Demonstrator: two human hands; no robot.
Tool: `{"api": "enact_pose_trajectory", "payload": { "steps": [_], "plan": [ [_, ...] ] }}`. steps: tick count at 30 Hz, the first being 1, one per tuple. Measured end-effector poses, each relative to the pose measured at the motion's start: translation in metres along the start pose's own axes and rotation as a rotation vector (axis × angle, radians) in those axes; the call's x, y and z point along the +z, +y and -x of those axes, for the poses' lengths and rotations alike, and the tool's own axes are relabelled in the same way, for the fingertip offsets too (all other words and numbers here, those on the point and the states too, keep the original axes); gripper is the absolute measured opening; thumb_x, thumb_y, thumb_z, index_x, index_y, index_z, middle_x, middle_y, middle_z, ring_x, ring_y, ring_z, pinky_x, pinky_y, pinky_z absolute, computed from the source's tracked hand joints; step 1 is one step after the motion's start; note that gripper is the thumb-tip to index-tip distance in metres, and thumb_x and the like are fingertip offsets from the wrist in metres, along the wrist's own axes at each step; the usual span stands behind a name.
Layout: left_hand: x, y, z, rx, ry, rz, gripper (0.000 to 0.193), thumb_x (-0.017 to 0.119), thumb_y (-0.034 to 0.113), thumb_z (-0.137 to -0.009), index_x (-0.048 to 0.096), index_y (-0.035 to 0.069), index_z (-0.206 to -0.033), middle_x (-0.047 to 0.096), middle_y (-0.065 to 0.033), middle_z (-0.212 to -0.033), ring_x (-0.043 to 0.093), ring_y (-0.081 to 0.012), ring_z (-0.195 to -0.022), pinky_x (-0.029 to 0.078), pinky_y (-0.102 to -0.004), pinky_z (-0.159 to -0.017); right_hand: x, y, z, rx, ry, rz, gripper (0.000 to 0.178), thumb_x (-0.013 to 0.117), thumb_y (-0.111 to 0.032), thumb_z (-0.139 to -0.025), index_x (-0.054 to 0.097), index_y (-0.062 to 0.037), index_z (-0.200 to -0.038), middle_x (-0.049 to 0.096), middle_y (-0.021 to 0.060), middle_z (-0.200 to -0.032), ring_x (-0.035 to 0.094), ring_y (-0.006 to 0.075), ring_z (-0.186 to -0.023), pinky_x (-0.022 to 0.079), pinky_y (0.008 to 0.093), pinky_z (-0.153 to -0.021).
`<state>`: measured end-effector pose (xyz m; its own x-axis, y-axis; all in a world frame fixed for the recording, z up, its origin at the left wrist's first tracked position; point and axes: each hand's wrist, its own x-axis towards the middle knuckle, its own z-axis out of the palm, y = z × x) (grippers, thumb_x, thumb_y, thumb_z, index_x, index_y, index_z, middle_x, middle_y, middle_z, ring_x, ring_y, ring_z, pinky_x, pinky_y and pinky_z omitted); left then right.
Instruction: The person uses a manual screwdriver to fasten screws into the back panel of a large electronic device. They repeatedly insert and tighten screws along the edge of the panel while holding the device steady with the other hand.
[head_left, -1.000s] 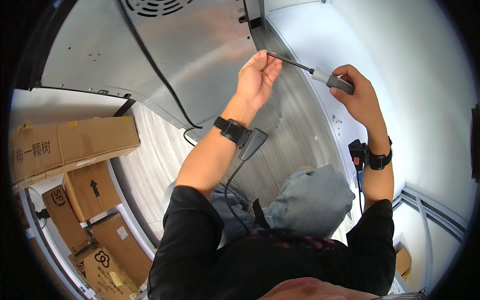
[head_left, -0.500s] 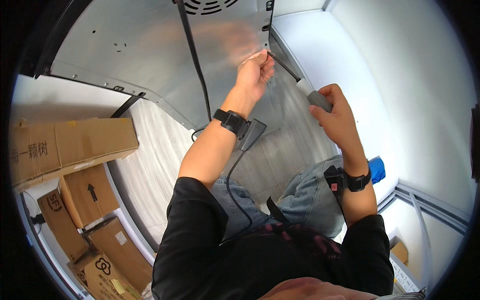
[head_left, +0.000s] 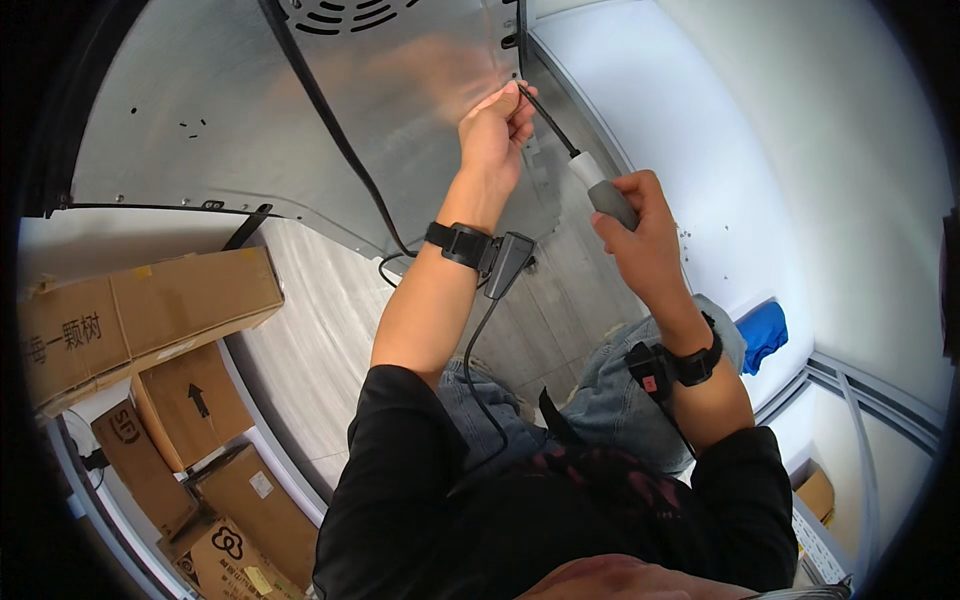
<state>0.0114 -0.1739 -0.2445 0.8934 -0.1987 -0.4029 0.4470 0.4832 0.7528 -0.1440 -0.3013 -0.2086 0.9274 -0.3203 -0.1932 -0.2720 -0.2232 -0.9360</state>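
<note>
My right hand [head_left: 642, 232] is closed round the grey and white handle of a screwdriver [head_left: 607, 195]. Its dark shaft slants up and left to the edge of a large sheet-metal panel [head_left: 300, 130]. At that edge my left hand [head_left: 492, 135] pinches thumb and fingers together about the shaft's end. The tip, and any screw there, are hidden by those fingers. Both wrists wear black straps with small devices, and a cable runs from the left one.
A thick black cord [head_left: 335, 125] hangs across the panel. Cardboard boxes [head_left: 190, 310] are stacked at the left, some on a shelf. On the white surface at the right lie several tiny dark pieces [head_left: 700, 235] and a blue cloth-like item [head_left: 763, 338].
The view has shifted, so the panel and both hands appear a little further left and up. Both hands keep their hold at the screwdriver. The small pieces on the white surface now show.
</note>
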Motion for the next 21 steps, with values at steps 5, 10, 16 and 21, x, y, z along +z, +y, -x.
{"api": "enact_pose_trajectory", "payload": {
  "steps": [5, 10, 16, 21],
  "plan": [
    [0.006, 0.001, -0.002, -0.002, 0.047, -0.034, 0.013, 0.056, 0.019, -0.093, 0.063, 0.008, -0.095, 0.065, -0.0006, -0.089, 0.054, -0.0064, -0.068, 0.046, -0.0225, -0.062, 0.006, 0.006, -0.003, -0.021, 0.0, -0.057, 0.029, 0.064, -0.011, -0.076, 0.047, -0.0037, -0.098, 0.063, 0.014, -0.086, 0.06, 0.0201, -0.075, 0.045, 0.0327, -0.068],
    [0.004, 0.001, -0.004, 0.015, 0.07, -0.027, 0.013, 0.056, 0.018, -0.093, 0.063, 0.008, -0.096, 0.065, -0.0009, -0.089, 0.054, -0.0065, -0.067, 0.045, -0.0226, -0.063, 0.004, 0.006, -0.009, -0.019, -0.025, -0.023, 0.028, 0.063, -0.011, -0.077, 0.047, -0.0044, -0.098, 0.063, 0.0131, -0.083, 0.06, 0.0199, -0.072, 0.044, 0.0325, -0.067],
    [0.008, 0.002, -0.002, 0.018, 0.08, -0.052, 0.012, 0.056, 0.017, -0.092, 0.063, 0.008, -0.095, 0.066, -0.0013, -0.089, 0.054, -0.0069, -0.067, 0.045, -0.0227, -0.062, -0.001, 0.0, -0.013, 0.016, -0.048, -0.004, 0.028, 0.065, -0.013, -0.077, 0.047, -0.0048, -0.097, 0.063, 0.0129, -0.083, 0.06, 0.0199, -0.073, 0.044, 0.0325, -0.067],
    [0.009, 0.004, -0.002, 0.014, 0.121, -0.083, 0.011, 0.057, 0.017, -0.09, 0.064, 0.008, -0.092, 0.066, -0.002, -0.087, 0.055, -0.0075, -0.067, 0.045, -0.0233, -0.061, -0.004, -0.003, -0.016, 0.034, -0.05, -0.022, 0.027, 0.065, -0.014, -0.078, 0.048, -0.0047, -0.097, 0.063, 0.0118, -0.081, 0.058, 0.0195, -0.072, 0.044, 0.0323, -0.068]
  ]
}}
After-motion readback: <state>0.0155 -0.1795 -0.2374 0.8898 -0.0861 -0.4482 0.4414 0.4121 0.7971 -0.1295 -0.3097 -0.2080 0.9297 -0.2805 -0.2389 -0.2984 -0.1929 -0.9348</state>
